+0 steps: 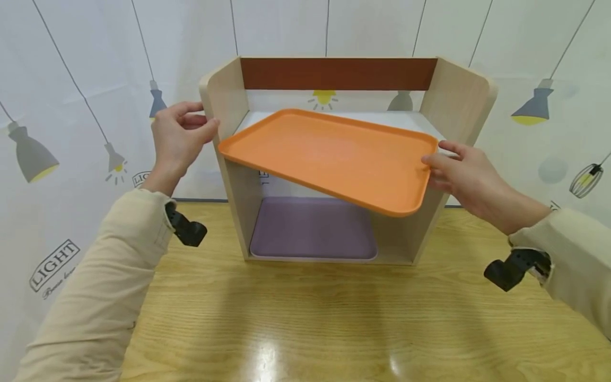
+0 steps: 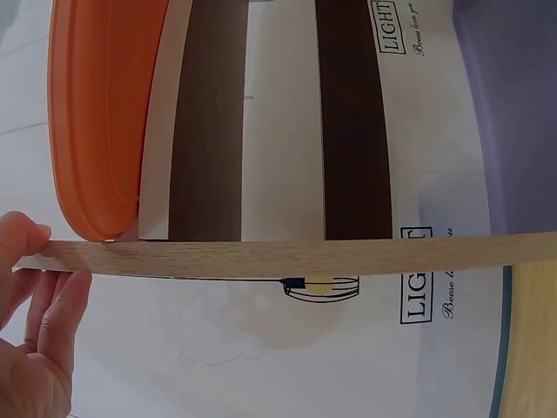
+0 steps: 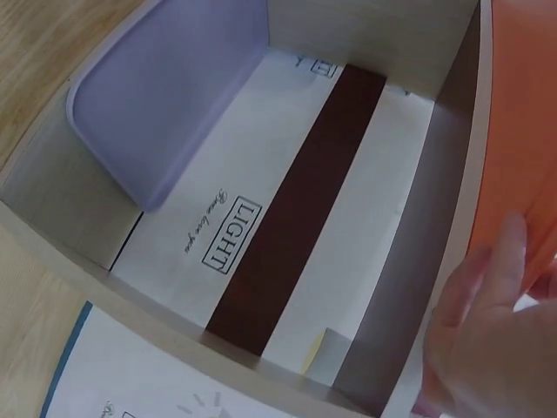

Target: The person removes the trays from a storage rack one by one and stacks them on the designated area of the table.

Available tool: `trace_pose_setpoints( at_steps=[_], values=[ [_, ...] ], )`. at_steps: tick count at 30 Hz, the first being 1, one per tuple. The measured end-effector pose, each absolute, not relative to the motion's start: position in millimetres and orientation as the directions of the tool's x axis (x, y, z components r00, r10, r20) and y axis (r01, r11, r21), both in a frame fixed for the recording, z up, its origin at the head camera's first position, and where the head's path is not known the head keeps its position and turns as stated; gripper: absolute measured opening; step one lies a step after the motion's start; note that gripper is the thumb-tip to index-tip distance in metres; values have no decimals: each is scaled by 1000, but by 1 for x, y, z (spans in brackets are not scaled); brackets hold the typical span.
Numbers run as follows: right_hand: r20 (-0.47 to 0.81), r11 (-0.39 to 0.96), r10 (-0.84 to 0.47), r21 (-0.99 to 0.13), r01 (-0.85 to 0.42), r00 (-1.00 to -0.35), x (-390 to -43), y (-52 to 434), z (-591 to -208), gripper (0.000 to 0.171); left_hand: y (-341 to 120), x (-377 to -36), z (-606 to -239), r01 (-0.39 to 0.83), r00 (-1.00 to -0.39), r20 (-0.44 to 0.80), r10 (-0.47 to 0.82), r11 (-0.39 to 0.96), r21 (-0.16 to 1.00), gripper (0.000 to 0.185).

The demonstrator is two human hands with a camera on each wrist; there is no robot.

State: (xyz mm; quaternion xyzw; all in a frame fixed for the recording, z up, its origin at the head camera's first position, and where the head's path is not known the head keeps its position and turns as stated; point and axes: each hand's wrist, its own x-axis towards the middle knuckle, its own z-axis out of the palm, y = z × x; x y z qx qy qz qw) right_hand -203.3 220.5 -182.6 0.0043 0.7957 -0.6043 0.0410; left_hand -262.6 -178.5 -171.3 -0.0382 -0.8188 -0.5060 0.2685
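An orange tray [image 1: 329, 154] lies tilted on the top board of a pale wooden shelf unit [image 1: 458, 95], and its near edge juts out over the front. My right hand [image 1: 436, 167] grips the tray's right rim, thumb on top and fingers below. In the right wrist view the hand [image 3: 479, 331] lies against the orange tray [image 3: 522, 113]. My left hand [image 1: 191, 124] holds the top of the shelf's left side panel [image 1: 221, 93]. In the left wrist view its fingers [image 2: 35, 331] touch the panel's edge [image 2: 261, 257]. A purple tray [image 1: 312, 228] lies flat in the lower compartment.
The shelf unit stands at the back of a glossy wooden table [image 1: 305, 318]. A white backdrop [image 1: 71, 132] printed with lamps hangs behind it and to both sides. Black camera mounts [image 1: 188, 229] [image 1: 511, 268] sit on both wrists.
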Motion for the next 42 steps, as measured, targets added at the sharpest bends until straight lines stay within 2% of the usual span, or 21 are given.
trace_pose_setpoints(
  at_steps=[4,9,11,16,22,25,35,42],
  values=[
    [-93,203,-90,-977,73,-992,-210,226,-184,82,-177,-262,-171,337,-853,479,-209,481,810,40],
    [-70,80,-161,-995,57,-984,-213,229,-187,67,-176,-263,-172,346,-848,489,-205,484,803,40],
    [-65,61,-164,-997,55,-984,-213,228,-188,60,-176,-263,-171,349,-846,493,-203,487,800,40],
    [-66,15,-137,-998,65,-988,-209,226,-188,53,-175,-264,-171,348,-850,488,-201,481,804,40],
    [-69,-233,-177,-966,110,-982,-199,223,-191,58,-176,-263,-171,347,-846,498,-189,515,784,41],
    [-53,-308,-190,-945,111,-980,-194,222,-191,60,-177,-262,-170,346,-846,499,-188,520,781,41],
    [-66,-324,-55,-943,80,-996,-184,235,-196,70,-177,-263,-171,351,-850,490,-194,483,802,41],
    [-53,-338,-85,-938,79,-995,-178,259,-200,69,-179,-262,-171,375,-844,507,-174,483,791,40]
  ],
)
